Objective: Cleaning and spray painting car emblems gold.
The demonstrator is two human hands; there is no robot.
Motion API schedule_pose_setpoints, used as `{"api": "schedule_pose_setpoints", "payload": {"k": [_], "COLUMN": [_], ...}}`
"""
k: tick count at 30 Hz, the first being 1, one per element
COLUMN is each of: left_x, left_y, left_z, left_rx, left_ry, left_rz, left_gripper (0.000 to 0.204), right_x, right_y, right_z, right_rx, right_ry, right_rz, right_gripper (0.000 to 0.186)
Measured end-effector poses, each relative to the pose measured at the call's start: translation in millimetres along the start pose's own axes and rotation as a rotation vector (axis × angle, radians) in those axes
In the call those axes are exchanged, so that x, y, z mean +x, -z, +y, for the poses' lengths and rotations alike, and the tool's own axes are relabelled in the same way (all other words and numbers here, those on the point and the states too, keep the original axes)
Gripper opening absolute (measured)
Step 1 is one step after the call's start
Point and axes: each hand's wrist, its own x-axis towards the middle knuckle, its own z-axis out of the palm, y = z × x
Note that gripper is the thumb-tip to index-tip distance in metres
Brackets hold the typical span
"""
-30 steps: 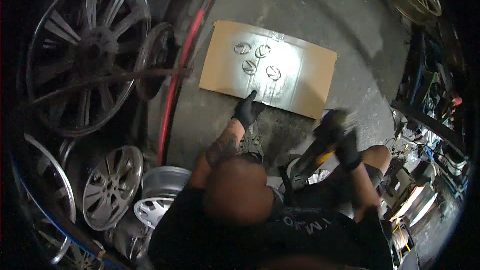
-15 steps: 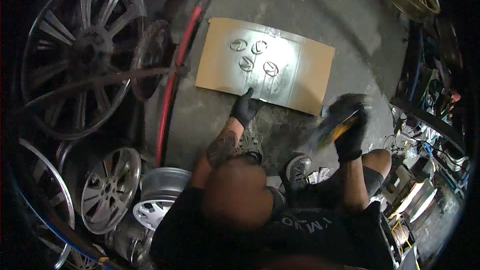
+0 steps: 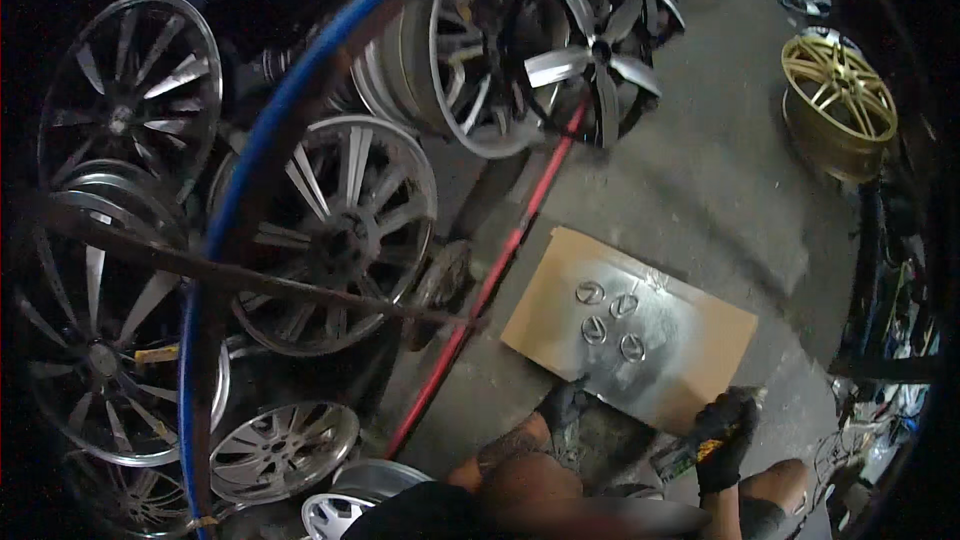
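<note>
A flat cardboard sheet (image 3: pixel 730 340) lies on the floor ahead of me, its middle coated silver-grey. Several small round emblems (image 3: pixel 632 347) rest apart from each other on that coated part. My left hand (image 3: pixel 566 408), in a black glove, is at the sheet's near edge with the thumb on top; its fingers are mostly hidden and look closed on the cardboard. To the right, near the sheet's near right corner, my black-gloved right hand (image 3: pixel 722 435) is wrapped round a tilted, dark-and-yellow spray can (image 3: pixel 678 458). The hand covers much of the can.
Several wheel rims (image 3: pixel 340 240) stand and lean along the left, behind a blue hose (image 3: pixel 262 140) and a dark bar (image 3: pixel 300 290). A red bar (image 3: pixel 500 285) runs beside the cardboard. One gold rim (image 3: pixel 838 105) stands far right; cables and clutter (image 3: pixel 900 410) lie near right.
The view has swung left and up, so the cardboard and my hands appear lower and farther right. My right hand with the can, blurred before, is sharper now. The left hand stays at the edge.
</note>
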Motion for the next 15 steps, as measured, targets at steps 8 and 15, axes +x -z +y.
{"api": "schedule_pose_setpoints", "payload": {"k": [8, 15], "left_x": [-58, -38], "left_y": [-195, -190], "left_z": [315, 314], "left_rx": [-0.364, -0.493], "left_ry": [0.443, 0.304], "left_rz": [-0.018, -0.41], "left_gripper": [0.025, 0.032], "right_x": [-48, -100], "right_y": [-129, -239], "right_z": [-72, -84], "right_rx": [0.011, -0.206], "right_ry": [0.032, -0.015], "right_rz": [0.096, 0.405], "right_gripper": [0.038, 0.041]}}
